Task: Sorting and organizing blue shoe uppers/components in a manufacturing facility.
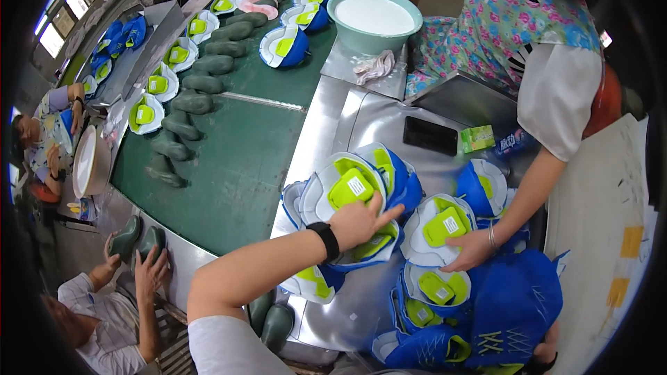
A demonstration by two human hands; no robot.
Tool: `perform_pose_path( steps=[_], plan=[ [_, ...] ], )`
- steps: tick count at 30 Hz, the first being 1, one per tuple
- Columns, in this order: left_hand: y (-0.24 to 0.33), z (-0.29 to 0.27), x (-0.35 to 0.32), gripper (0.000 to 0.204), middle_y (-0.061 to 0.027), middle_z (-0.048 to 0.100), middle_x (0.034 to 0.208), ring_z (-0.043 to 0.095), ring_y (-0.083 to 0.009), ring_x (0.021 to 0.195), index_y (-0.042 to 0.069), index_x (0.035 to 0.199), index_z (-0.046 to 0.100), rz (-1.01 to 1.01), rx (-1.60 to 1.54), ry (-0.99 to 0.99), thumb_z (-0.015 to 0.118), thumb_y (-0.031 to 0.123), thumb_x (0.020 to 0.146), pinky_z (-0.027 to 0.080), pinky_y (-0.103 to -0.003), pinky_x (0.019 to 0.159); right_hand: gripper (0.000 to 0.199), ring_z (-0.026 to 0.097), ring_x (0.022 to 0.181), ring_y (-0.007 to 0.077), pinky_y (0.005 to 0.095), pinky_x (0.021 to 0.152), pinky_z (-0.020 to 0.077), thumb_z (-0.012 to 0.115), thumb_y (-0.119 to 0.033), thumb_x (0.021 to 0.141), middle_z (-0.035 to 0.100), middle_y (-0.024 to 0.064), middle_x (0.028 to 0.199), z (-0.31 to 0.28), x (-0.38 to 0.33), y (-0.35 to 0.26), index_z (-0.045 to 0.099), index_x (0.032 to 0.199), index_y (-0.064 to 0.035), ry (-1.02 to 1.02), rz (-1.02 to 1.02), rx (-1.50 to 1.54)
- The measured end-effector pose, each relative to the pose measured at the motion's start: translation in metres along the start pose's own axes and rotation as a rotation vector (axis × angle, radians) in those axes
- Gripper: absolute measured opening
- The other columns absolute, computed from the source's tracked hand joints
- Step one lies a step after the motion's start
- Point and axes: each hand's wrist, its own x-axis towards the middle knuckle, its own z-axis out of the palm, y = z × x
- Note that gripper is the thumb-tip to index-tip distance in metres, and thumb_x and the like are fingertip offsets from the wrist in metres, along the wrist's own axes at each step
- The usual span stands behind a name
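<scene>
Your left hand (358,222) lies flat, fingers together, pressing on a stack of blue and white shoe uppers (347,187) on the steel table (361,114). Your right hand is out of sight. A co-worker's hand (469,250) touches another upper (441,226) just right of yours.

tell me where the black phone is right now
In the head view the black phone lies flat on the metal table, right of centre, just left of a small green box and above the blue-and-green shoe uppers.

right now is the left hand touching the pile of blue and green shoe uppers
Touching: the head view shows the left hand lying flat on the pile of shoe uppers.
</scene>
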Motion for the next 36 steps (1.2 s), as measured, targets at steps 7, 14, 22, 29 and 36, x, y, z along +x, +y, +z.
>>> perform_pose_path(
  steps=[7, 14, 22, 29, 36],
  plan=[
    [0.014, 0.000, -0.005, 0.067, -0.0251, 0.040, 0.126, 0.061, -0.0256, 0.071, 0.029, 0.143, 0.019, 0.102, -0.017, -0.020, 0.048, 0.014, 0.084, 0.053, -0.033, 0.056, 0.054, 0.053, 0.100, 0.0235, 0.0356, 0.084, 0.0452, 0.065, -0.026, 0.076, 0.055, 0.0131, 0.110, 0.412, 0.002, 0.074, 0.046, 0.118, 0.0007, 0.229, 0.490, 0.212],
    [0.012, 0.013, -0.019, 0.069, -0.0207, 0.041, 0.125, 0.061, -0.0274, 0.074, 0.030, 0.142, 0.020, 0.055, -0.030, 0.100, 0.050, 0.013, 0.082, 0.052, -0.031, 0.055, 0.043, 0.055, 0.096, 0.0229, 0.0354, 0.080, 0.0479, 0.061, -0.026, 0.081, 0.057, 0.0118, 0.105, 0.504, -0.008, -0.164, 0.050, 0.114, -0.0011, 0.383, 0.944, 0.391],
    [0.007, 0.005, -0.022, 0.062, -0.0134, 0.044, 0.117, 0.058, -0.0263, 0.065, 0.026, 0.136, 0.032, 0.060, -0.058, 0.150, 0.052, 0.010, 0.079, 0.050, -0.034, 0.052, 0.032, 0.058, 0.090, 0.0223, 0.0352, 0.076, 0.0508, 0.055, -0.026, 0.087, 0.060, 0.0104, 0.100, 0.511, 0.016, -0.103, 0.054, 0.110, -0.0032, 0.463, 1.403, 0.622],
    [-0.003, -0.066, -0.058, 0.087, -0.0103, 0.046, 0.110, 0.058, -0.0266, 0.083, 0.012, 0.134, 0.031, -0.113, -0.201, 0.153, 0.073, 0.012, 0.058, 0.050, -0.034, 0.070, 0.051, 0.059, 0.077, 0.0223, 0.0323, 0.062, 0.0549, 0.060, -0.044, 0.081, 0.055, 0.0114, 0.096, 0.551, 0.096, -0.041, 0.047, 0.112, -0.0053, 0.057, 0.904, 0.932],
    [0.032, -0.049, -0.071, 0.085, -0.0127, 0.046, 0.125, 0.059, -0.0304, 0.089, 0.015, 0.136, 0.028, 0.082, -0.235, 0.012, 0.069, 0.017, 0.062, 0.051, -0.037, 0.072, 0.069, 0.048, 0.102, 0.0157, 0.0322, 0.089, 0.0424, 0.071, -0.037, 0.072, 0.048, 0.0084, 0.111, 0.561, 0.062, -0.044, 0.036, 0.123, -0.0076, 0.403, 0.967, 0.220]
  ],
)
